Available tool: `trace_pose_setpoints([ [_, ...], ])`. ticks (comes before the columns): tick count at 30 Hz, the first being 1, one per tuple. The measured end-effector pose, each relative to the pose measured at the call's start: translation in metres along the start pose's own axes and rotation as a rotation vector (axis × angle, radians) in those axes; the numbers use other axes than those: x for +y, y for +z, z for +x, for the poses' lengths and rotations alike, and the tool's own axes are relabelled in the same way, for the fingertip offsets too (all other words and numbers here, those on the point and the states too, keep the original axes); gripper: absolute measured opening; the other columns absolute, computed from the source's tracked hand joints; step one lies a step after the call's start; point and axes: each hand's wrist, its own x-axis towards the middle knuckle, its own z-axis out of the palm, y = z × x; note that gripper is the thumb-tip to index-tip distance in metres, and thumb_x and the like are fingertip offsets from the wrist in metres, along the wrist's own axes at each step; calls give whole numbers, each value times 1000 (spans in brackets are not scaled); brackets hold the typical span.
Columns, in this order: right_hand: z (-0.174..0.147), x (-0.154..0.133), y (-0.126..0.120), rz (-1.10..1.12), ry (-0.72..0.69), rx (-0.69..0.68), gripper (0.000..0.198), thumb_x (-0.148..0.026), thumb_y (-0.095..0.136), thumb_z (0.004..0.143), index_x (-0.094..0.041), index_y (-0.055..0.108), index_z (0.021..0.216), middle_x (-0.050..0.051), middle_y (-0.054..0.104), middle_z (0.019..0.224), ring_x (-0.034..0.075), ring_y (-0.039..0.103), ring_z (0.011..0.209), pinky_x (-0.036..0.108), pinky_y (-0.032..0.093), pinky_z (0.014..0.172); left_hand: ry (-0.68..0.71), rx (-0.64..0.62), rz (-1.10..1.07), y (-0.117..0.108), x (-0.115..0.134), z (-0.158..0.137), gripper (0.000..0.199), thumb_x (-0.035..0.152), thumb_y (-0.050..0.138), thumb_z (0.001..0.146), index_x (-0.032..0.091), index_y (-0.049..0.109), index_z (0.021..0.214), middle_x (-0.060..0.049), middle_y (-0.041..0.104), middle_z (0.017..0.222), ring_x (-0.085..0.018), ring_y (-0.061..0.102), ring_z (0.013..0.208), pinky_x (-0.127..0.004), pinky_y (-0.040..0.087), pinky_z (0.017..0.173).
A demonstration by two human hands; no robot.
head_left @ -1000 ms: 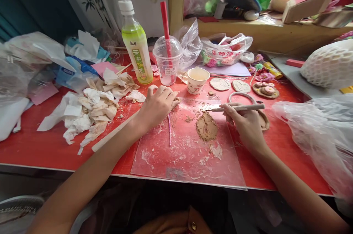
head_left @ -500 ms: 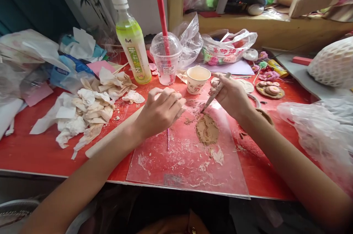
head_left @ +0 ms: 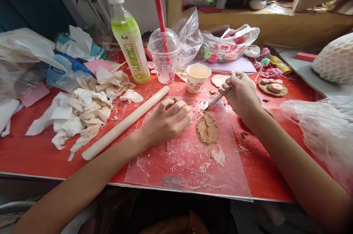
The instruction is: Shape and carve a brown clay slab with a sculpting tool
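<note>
My right hand (head_left: 241,92) pinches a slim grey stick-like tool (head_left: 216,100); whether it is a brush or a knife I cannot tell. Its dark tip points at brown crumbs just above a flattened oval of brown clay (head_left: 207,129). That clay has a cracked groove down its middle and lies on a clear plastic sheet (head_left: 190,175). To the left, my left hand (head_left: 172,118) is curled over the sheet, with brown clay showing by its thumb; the fingers hide the rest. Beyond it lies a pale wooden rolling pin (head_left: 127,123).
A paper cup (head_left: 198,78), a lidded plastic cup (head_left: 165,56) and a drink bottle (head_left: 131,46) stand behind my hands. Crumpled tissues (head_left: 85,109) heap on the left. Plastic bags (head_left: 317,131) and a disc with clay pieces (head_left: 273,87) are on the right.
My left hand has shifted slightly right and down, uncovering more of the rolling pin. My right hand has moved right, and the tool now leans lower, its tip still near the clay.
</note>
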Motion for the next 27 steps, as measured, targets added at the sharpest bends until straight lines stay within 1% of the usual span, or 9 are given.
trace_pose_setpoints([
  [4,0,3,-1,-42,-52,5,17,-12,46,83,-22,38,71,-6,34,61,5,34,47,18,39,46,71,-52,-66,2,11,-1,23,20,44,91,17,56,110,-3,62,108,-18,50,105,-39,26,94],
  [6,0,4,-1,-54,-49,-1,17,-13,47,83,-22,38,72,-6,34,60,6,33,47,18,38,45,82,-69,-86,4,14,-2,25,19,43,92,16,55,113,-4,62,108,-19,50,105,-39,24,95],
  [11,-2,1,3,-50,11,-6,18,-13,44,85,-22,35,73,-7,33,58,6,32,46,18,40,45,21,-70,-113,9,15,-2,25,17,41,91,14,56,112,-6,62,109,-20,49,103,-38,26,92],
  [16,-2,1,7,-76,104,15,21,-11,41,87,-22,33,71,-6,33,58,5,30,45,17,38,45,4,-111,-115,9,16,-1,25,18,41,91,14,55,112,-7,61,110,-21,48,103,-38,26,91],
  [19,-1,4,7,-81,135,12,21,-12,42,86,-22,33,70,-6,35,59,5,31,45,17,38,45,-14,-136,-127,7,16,0,25,17,41,91,14,55,111,-6,60,109,-21,48,105,-37,27,90],
  [24,-6,3,7,-81,139,-12,21,-14,46,85,-22,33,70,-6,35,60,5,32,45,19,39,46,-26,-144,-136,8,16,1,23,15,42,89,14,57,107,-8,60,109,-22,47,107,-37,26,89],
  [27,-9,-2,6,-49,98,-47,19,-12,45,83,-22,35,71,-5,34,60,5,32,47,19,39,47,-48,-154,-152,9,17,0,21,16,43,89,15,56,106,-8,60,108,-22,48,105,-37,26,89],
])
